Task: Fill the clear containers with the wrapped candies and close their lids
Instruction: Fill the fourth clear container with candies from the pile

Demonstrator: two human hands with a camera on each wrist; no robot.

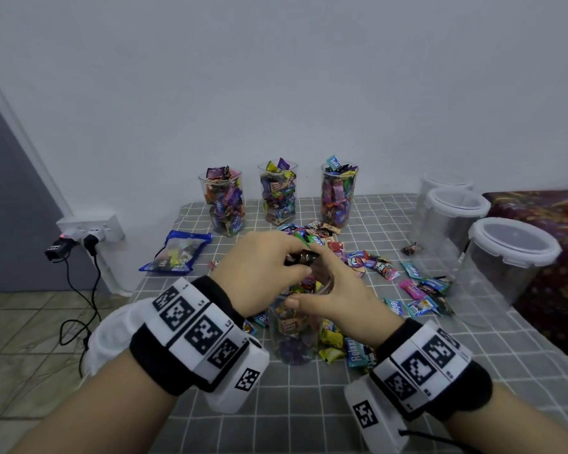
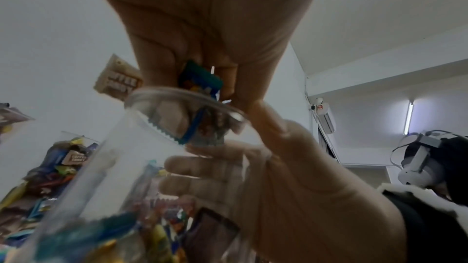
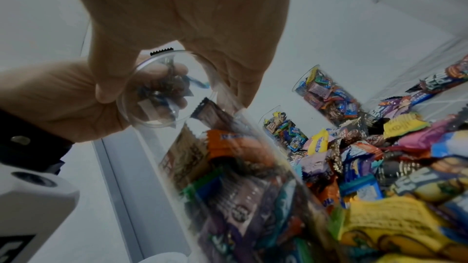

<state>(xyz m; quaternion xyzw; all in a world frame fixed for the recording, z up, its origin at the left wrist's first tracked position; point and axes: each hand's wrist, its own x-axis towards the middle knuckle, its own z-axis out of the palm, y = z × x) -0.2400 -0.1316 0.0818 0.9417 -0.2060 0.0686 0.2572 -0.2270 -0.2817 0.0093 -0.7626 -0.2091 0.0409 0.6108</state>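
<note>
A tall clear container (image 1: 292, 332) stands on the checked grey tablecloth, partly filled with wrapped candies. My right hand (image 1: 312, 290) grips it just under the rim (image 2: 185, 103), fingers (image 2: 202, 167) wrapped round the wall. My left hand (image 1: 295, 257) hovers over the mouth, pinching a few wrapped candies (image 1: 304, 257), among them a blue one (image 2: 202, 81). In the right wrist view those candies (image 3: 162, 87) show through the container's rim (image 3: 142, 63). Loose candies (image 1: 368, 260) lie scattered behind and right of the container.
Three open containers (image 1: 225, 204) (image 1: 277, 194) (image 1: 338, 194) heaped with candies stand at the back by the wall. Three empty lidded tubs (image 1: 512, 253) (image 1: 453, 208) (image 1: 446, 183) line the right side. A blue candy bag (image 1: 177, 252) lies by the left table edge.
</note>
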